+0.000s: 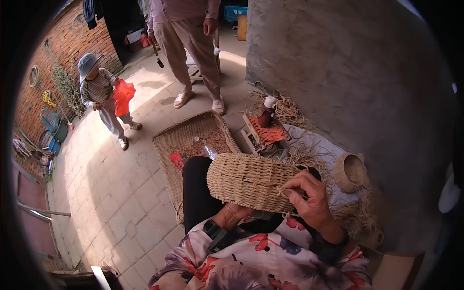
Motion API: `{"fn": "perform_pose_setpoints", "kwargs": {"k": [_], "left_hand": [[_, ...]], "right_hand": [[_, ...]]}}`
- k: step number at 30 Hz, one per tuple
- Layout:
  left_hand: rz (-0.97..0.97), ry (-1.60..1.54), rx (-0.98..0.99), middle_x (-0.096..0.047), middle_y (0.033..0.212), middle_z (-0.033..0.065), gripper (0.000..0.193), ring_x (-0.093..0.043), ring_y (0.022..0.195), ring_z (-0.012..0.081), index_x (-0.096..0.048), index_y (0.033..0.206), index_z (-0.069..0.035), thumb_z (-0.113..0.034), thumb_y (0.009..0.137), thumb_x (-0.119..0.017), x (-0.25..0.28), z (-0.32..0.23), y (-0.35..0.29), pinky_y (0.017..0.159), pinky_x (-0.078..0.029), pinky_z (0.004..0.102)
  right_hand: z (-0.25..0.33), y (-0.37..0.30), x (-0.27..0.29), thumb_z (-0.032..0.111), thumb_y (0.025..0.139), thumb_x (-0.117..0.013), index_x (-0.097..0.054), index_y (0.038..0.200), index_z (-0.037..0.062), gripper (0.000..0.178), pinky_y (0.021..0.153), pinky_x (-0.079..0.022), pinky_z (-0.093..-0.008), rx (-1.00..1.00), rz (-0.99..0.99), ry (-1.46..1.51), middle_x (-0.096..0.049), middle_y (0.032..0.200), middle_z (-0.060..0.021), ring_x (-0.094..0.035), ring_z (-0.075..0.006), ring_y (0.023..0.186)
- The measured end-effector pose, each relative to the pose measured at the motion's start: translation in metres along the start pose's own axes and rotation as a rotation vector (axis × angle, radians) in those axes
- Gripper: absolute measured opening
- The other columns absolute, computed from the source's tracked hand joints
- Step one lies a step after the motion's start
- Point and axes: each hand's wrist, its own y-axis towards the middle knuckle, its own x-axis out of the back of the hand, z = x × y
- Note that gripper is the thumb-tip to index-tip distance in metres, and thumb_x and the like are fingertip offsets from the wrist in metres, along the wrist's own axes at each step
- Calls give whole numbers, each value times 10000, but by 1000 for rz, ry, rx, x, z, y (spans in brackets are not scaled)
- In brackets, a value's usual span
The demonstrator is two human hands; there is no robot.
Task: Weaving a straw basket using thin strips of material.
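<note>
So, right grip (309, 197) pinches the woven basket (249, 179); left grip (235, 213), half-hidden, closure unclear; lettering (237, 11) marks a blue crate (233, 17).

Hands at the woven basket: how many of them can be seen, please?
2: the left hand under the near side of the woven basket, its fingers partly hidden; the right hand at the basket's right end.

White characters (236, 11) stand on the blue crate (227, 16) up top, too small to read surely.
</note>
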Motion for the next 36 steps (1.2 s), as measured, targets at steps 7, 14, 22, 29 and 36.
{"fn": "perform_pose_setpoints", "kwargs": {"k": [7,14,22,29,36], "left_hand": [[-1,44,-71,-558,1299,153,573,-532,1181,283,-511,1277,3,-319,838,-688,-5,9,-6,1065,-401,448],[4,-27,-55,-559,1293,141,603,-539,1172,273,-495,1289,-3,-380,849,-663,-5,8,2,1061,-407,446],[138,-48,-38,-572,1298,91,532,-538,1166,243,-528,1245,-2,-295,834,-697,14,8,4,1065,-393,450],[228,-78,4,-555,1326,103,557,-513,1216,242,-512,1274,1,-225,812,-726,29,7,-1,1084,-384,443],[129,16,-66,-498,1383,92,469,-474,1269,236,-476,1325,-13,-137,898,-626,1,2,-17,1103,-371,414]], "right_hand": [[4,-9,-32,-45,752,-659,-627,874,27,145,616,-459,-349,83,58,-174,-558,771,-103,-573,-275,691],[-2,2,-45,-37,751,-636,-571,835,42,132,627,-473,-399,31,-34,-197,-549,761,-114,-585,-308,715],[-5,10,-49,-65,723,-630,-576,826,31,151,593,-473,-374,106,-66,-295,-556,725,-101,-584,-291,655],[5,10,-36,-38,715,-610,-554,867,30,175,684,-471,-416,156,113,-334,-494,815,-128,-554,-314,794],[9,20,-43,-72,720,-589,-552,852,3,156,669,-444,-422,137,102,-378,-494,802,-131,-532,-319,760]]}}
